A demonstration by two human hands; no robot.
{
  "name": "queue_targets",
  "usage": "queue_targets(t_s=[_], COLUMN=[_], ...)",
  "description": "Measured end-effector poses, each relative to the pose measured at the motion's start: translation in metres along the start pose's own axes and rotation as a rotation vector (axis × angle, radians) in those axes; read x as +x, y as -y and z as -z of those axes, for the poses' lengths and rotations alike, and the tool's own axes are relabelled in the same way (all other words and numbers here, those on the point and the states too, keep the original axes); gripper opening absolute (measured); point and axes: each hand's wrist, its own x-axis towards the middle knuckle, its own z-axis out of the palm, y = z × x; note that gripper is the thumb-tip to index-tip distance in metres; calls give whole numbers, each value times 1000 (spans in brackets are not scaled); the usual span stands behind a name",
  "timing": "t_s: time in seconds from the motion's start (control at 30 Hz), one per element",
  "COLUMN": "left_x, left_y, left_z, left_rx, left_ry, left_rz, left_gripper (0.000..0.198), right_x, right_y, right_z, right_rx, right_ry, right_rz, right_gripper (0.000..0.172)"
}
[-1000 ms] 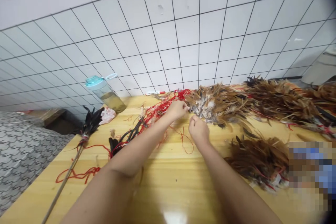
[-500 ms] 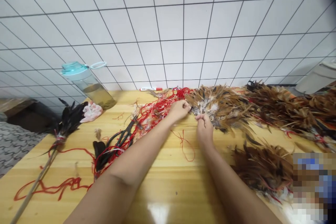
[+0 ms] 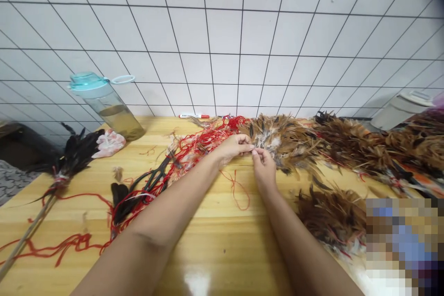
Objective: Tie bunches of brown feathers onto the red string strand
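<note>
My left hand (image 3: 233,146) and my right hand (image 3: 263,166) meet at the near edge of a heap of brown feathers (image 3: 284,141) on a yellow wooden table (image 3: 215,249). Both hands are closed in a pinch, fingertips almost touching, on the white downy end of the feather string. A tangle of red thread (image 3: 204,143) runs from under my left hand toward the left. One loose red strand (image 3: 239,189) curls on the table below the hands.
A clear bottle with a teal lid (image 3: 107,106) leans at the back left beside a pink cloth (image 3: 109,142). A stick with black feathers (image 3: 58,175) lies at the left. More brown feather strings (image 3: 374,148) stretch right; another pile (image 3: 333,215) sits near right. A red marker (image 3: 194,116) lies by the tiled wall.
My right hand has moved up and left until its fingertips meet the left hand's at the feathers. The camera view has shifted left and slightly down.
</note>
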Motion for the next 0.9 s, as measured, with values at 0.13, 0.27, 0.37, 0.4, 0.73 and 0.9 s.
queue_targets(t_s=[0.13,0.27,0.37,0.4,0.73,0.9], left_x=[0,1,4,6,6,1], left_y=[1,1,0,0,4,-2], left_z=[4,9,14,17,23,13], left_rx=[18,80,166,238,1134,1233], left_ry=[48,72,-77,-171,-368,-384], left_rz=[7,-20,-68,-78,71,177], left_gripper=[34,32,26,22,20,26], right_x=[2,2,3,3,0,-1], right_y=[-2,-2,0,0,5,6], right_z=[1,3,4,5,4,4], right_rx=[-33,-31,37,64,117,85], right_ry=[21,58,12,-13,-95,-89], right_rz=[26,41,9,-2,-6,-3], right_gripper=[34,31,30,31,29,29])
